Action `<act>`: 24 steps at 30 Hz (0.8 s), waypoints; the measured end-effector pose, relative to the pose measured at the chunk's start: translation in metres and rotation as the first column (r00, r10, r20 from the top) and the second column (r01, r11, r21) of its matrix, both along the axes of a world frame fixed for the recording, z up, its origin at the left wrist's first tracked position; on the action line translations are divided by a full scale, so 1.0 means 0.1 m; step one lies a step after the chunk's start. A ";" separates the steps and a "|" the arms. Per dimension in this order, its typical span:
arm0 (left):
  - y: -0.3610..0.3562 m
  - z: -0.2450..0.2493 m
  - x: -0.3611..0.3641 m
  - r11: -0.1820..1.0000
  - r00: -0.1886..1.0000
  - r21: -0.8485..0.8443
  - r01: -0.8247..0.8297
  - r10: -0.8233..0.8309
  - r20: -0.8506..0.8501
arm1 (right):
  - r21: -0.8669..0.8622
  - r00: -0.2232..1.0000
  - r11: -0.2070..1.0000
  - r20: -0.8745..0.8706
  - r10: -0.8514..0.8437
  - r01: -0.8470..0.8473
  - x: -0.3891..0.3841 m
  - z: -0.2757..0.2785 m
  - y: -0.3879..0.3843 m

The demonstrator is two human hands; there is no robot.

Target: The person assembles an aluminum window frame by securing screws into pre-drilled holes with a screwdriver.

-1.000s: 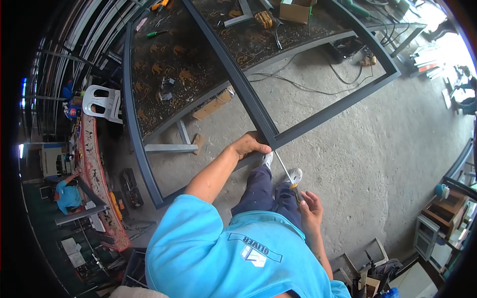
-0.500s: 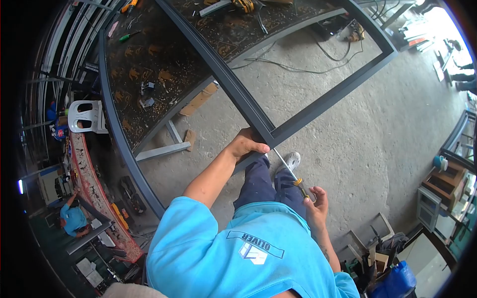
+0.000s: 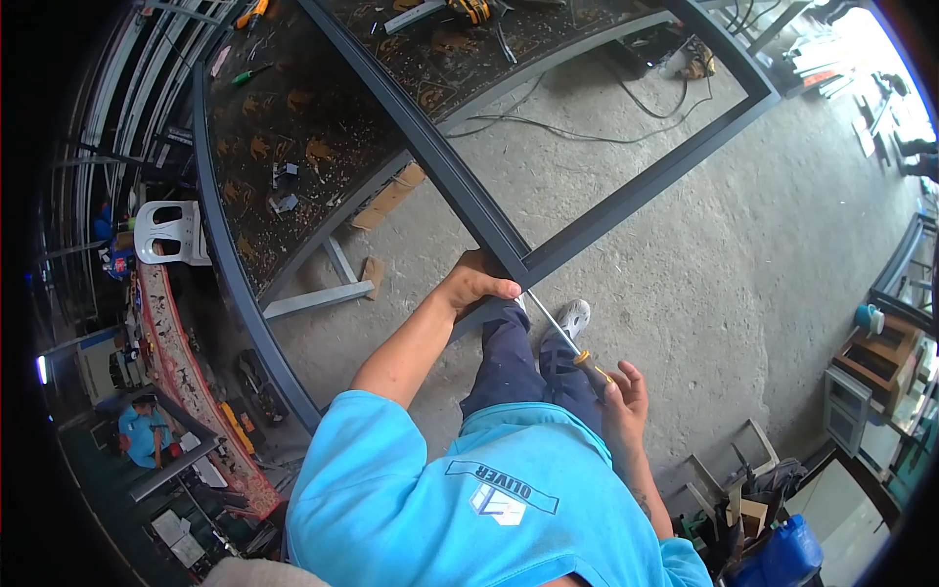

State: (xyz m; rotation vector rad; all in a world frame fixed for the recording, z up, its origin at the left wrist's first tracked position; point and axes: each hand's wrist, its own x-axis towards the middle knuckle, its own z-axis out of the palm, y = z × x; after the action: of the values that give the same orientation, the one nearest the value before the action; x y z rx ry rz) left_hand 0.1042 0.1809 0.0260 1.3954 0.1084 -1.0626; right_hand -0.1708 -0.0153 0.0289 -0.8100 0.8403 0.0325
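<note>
A dark grey metal frame stretches across the view, its joined corner close to my body. My left hand is closed around that corner, with the thumb on top and the other fingers hidden behind the profile. A long screwdriver with a yellow-and-dark handle is held by its end in my right hand, some fingers bent away from it. Its shaft runs up to the frame beside my left thumb; where the tip sits inside the profile cannot be seen.
Beneath the frame is a worktable strewn with shavings, bearing a power drill and a green-handled screwdriver. Cables cross the concrete floor. A white plastic chair stands left, and another person is beyond the red-edged bench.
The frame corner and my left hand have shifted slightly left. The screwdriver's handle has turned a little within my right fingers. The person at far left has changed posture.
</note>
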 end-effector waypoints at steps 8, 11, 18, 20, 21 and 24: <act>0.04 -0.08 0.03 1.000 1.000 -0.009 0.012 -0.012 0.003 | 0.298 0.981 0.939 0.034 -0.189 0.170 -0.02 0.00 0.07; 0.04 -0.10 0.01 1.000 1.000 0.005 0.020 -0.021 0.020 | -0.422 0.983 0.899 0.085 0.165 -0.114 0.00 0.02 0.12; 0.02 -0.10 0.01 0.999 0.997 0.041 0.023 -0.026 0.066 | -0.695 0.947 0.709 0.132 0.292 -0.121 0.02 -0.07 0.12; 0.02 -0.09 0.01 0.999 0.998 0.050 0.023 -0.026 0.062 | 0.536 0.988 0.837 -0.150 -0.037 0.112 0.07 -0.09 -0.06; 0.01 -0.09 0.01 0.998 0.998 0.057 0.027 -0.030 0.062 | 0.722 0.971 0.662 -0.237 -0.040 0.204 0.13 -0.14 -0.12; -0.01 -0.10 0.01 0.999 0.995 0.052 0.013 -0.018 0.095 | 0.938 0.969 0.247 -0.246 -0.026 0.244 0.16 -0.22 -0.19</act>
State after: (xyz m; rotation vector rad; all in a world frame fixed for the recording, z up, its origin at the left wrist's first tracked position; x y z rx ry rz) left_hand 0.1056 0.1795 0.0164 1.4934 0.0556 -1.0106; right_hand -0.1547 -0.0345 0.0068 0.5103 0.8623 0.4534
